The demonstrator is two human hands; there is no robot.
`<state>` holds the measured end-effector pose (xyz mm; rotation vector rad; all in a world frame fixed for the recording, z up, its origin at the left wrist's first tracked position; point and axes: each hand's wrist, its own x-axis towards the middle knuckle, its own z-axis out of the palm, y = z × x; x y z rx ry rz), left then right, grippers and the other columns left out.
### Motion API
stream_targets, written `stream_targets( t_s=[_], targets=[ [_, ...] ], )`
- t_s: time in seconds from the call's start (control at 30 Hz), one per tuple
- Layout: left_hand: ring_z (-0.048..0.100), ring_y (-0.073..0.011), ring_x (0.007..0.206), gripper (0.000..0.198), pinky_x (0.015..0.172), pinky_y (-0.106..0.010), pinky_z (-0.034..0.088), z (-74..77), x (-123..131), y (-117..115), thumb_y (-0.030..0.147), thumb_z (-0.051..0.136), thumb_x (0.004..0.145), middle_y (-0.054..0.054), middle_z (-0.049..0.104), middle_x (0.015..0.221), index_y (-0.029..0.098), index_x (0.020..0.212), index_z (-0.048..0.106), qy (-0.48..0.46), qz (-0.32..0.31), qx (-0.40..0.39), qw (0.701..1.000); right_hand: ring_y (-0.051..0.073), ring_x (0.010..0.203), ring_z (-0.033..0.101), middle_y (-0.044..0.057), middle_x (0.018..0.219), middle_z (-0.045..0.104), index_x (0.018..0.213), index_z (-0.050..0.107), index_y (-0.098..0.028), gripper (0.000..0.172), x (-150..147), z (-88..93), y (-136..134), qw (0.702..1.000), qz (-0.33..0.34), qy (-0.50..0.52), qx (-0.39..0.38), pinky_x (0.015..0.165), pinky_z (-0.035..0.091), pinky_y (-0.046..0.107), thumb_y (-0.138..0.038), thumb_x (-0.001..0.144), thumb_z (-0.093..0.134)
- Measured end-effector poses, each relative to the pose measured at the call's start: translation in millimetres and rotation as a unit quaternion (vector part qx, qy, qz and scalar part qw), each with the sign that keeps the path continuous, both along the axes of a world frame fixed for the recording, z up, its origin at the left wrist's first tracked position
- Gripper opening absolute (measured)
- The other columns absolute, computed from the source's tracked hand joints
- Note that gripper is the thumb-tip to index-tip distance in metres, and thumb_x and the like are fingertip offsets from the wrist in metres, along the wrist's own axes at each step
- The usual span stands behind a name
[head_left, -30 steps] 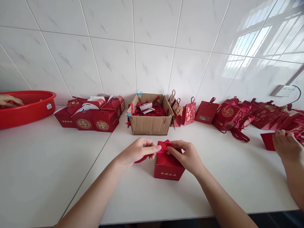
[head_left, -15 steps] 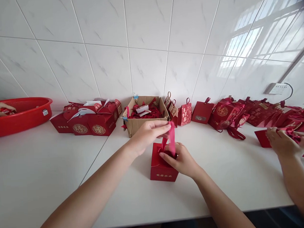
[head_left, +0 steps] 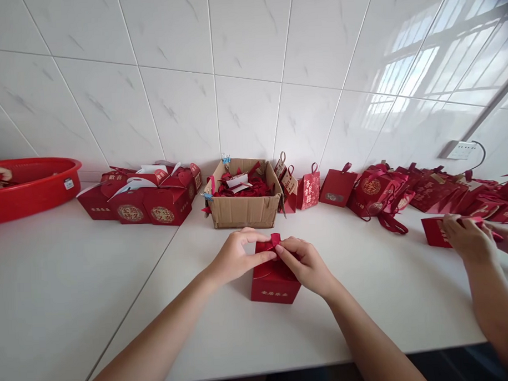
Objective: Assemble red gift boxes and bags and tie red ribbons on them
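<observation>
A red gift box with gold characters on its front stands on the white table. Over its top, a dark pink ribbon forms a small loop between my hands. My left hand is at the ribbon's left side, its thumb and fingers closed on it. From the right, my right hand pinches the ribbon with thumb and forefinger, the other fingers curled over the box. The fingers partly cover the box top and the lower part of the ribbon.
Behind the box stands a cardboard carton of red ribbons. Red gift boxes are grouped left, by a red basin with a person's hand. Red bags line the wall at right. A co-worker's hands handle a red box there.
My left hand has come down from above the box to its top. The ribbon, held up in a tall loop before, is now low and small between both hands.
</observation>
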<state>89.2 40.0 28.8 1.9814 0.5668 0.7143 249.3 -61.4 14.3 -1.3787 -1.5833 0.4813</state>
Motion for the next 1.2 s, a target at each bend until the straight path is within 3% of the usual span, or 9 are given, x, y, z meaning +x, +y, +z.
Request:
stream_targets(
  t_s=[0.17,0.27,0.47,0.6,0.73,0.83,0.93,1.03,1.2],
  targets=[
    [0.067,-0.0225,0.098,0.020,0.090,-0.033,0.050,-6.2,3.2,-2.2,0.037,0.065,0.082,-0.006,0.075,0.098,0.019,0.087,0.074,-0.032,0.022,-0.008,0.999,0.017,0.072,0.060,0.005,0.077,0.066,0.077,0.060,-0.019,0.031,-2.0,-4.8,0.1,0.997,-0.029,0.065,-0.013,0.067,0.046,0.028,-0.042,0.093,0.047],
    [0.067,-0.0204,0.091,0.019,0.086,-0.031,0.051,-7.2,3.6,-4.9,0.035,0.062,0.084,-0.005,0.074,0.091,0.018,0.084,0.070,-0.038,0.017,-0.009,0.999,0.016,0.071,0.061,0.003,0.077,0.067,0.090,0.051,-0.021,0.021,-1.5,-8.9,0.6,0.992,-0.018,0.124,-0.017,0.064,0.047,0.026,-0.041,0.091,0.053],
    [0.064,-0.0174,0.086,0.014,0.080,-0.029,0.051,-10.1,6.1,-10.7,0.030,0.066,0.080,-0.003,0.069,0.087,0.017,0.084,0.063,-0.043,0.003,-0.001,0.999,0.012,0.059,0.056,-0.003,0.074,0.066,0.091,0.034,-0.026,0.029,-2.3,-12.8,0.7,0.982,-0.004,0.188,-0.016,0.053,0.042,0.023,-0.041,0.089,0.058],
    [0.065,-0.0174,0.083,0.013,0.078,-0.029,0.051,-12.6,7.3,-10.9,0.028,0.064,0.082,-0.005,0.070,0.085,0.017,0.076,0.061,-0.050,0.013,0.013,0.999,0.015,0.070,0.062,0.003,0.082,0.068,0.091,0.051,-0.023,0.016,-2.2,-12.4,-0.6,0.994,-0.052,0.084,0.039,0.060,0.048,0.026,-0.037,0.090,0.057],
    [0.065,-0.0173,0.081,0.012,0.078,-0.029,0.050,-12.4,7.6,-10.5,0.024,0.064,0.080,-0.004,0.070,0.083,0.017,0.072,0.060,-0.058,0.020,0.043,0.997,0.020,0.088,0.064,0.007,0.096,0.069,0.099,0.069,-0.024,0.019,2.8,-6.6,-5.7,0.997,-0.069,0.007,0.033,0.074,0.054,0.033,-0.036,0.089,0.059],
    [0.065,-0.0174,0.079,0.010,0.077,-0.030,0.048,-11.2,7.6,-11.3,0.022,0.065,0.079,-0.003,0.071,0.080,0.019,0.071,0.061,-0.056,0.030,0.073,0.995,0.020,0.083,0.062,0.007,0.091,0.067,0.103,0.071,-0.025,0.023,6.0,-2.7,-9.4,0.998,-0.058,-0.038,0.007,0.072,0.053,0.034,-0.037,0.085,0.064],
    [0.065,-0.0187,0.082,0.009,0.087,-0.035,0.043,-11.1,7.1,-12.5,0.023,0.066,0.079,-0.001,0.073,0.082,0.020,0.071,0.063,-0.045,0.052,0.110,0.992,0.020,0.077,0.059,0.007,0.088,0.064,0.098,0.074,-0.026,0.020,6.1,-4.3,-9.8,0.995,-0.070,-0.073,0.009,0.070,0.052,0.036,-0.038,0.085,0.064],
    [0.065,-0.0186,0.079,0.007,0.093,-0.040,0.034,-12.4,6.9,-13.5,0.024,0.067,0.079,0.000,0.074,0.081,0.022,0.073,0.065,-0.036,0.078,0.154,0.984,0.022,0.082,0.059,0.009,0.092,0.061,0.087,0.076,-0.025,0.021,4.9,-8.9,-8.1,0.994,-0.093,-0.055,0.025,0.069,0.052,0.037,-0.040,0.086,0.062],
    [0.064,-0.0158,0.072,0.013,0.088,-0.037,0.032,-16.3,8.7,-13.8,0.016,0.061,0.082,0.002,0.074,0.076,0.022,0.072,0.065,-0.034,0.089,0.212,0.973,0.028,0.118,0.051,0.010,0.121,0.055,0.081,0.076,-0.026,0.024,5.8,-9.4,-5.0,0.993,-0.096,0.057,-0.029,0.090,0.049,0.040,-0.048,0.080,0.067]
  ],
)
